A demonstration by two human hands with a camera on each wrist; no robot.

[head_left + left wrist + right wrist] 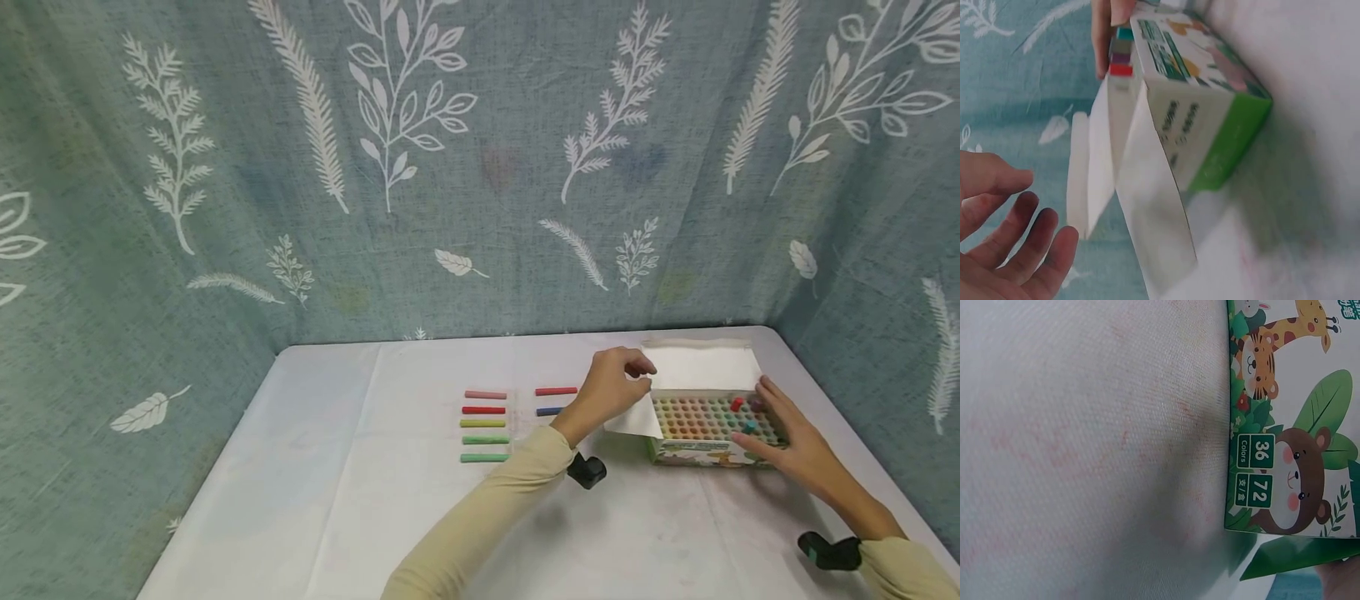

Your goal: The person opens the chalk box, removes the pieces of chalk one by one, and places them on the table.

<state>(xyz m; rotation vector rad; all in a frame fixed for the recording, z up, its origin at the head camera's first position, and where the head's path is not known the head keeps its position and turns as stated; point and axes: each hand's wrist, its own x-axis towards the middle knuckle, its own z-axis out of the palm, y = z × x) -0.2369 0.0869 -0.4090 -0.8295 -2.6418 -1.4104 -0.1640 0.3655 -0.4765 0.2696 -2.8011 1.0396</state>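
On the right of the table stands an open chalk box [701,454], its lid raised behind and a white side flap [1157,231] spread out at its left end. Rows of tinted holes fill its top; a red chalk stick [737,404] and a teal chalk stick [750,427] poke up at the right. My right hand [802,450] holds the box's right end, thumb at the front edge and fingers toward the back. Beside the left flap and lid hovers my left hand [611,387], fingers loosely bent, with nothing seen in them.
Left of the box, coloured chalk sticks lie in two columns, among them a yellow stick [482,423] and a blue stick [549,411]; my left forearm partly covers the second column. A leaf-patterned curtain [510,167] surrounds the white table [300,500] at the back and sides.
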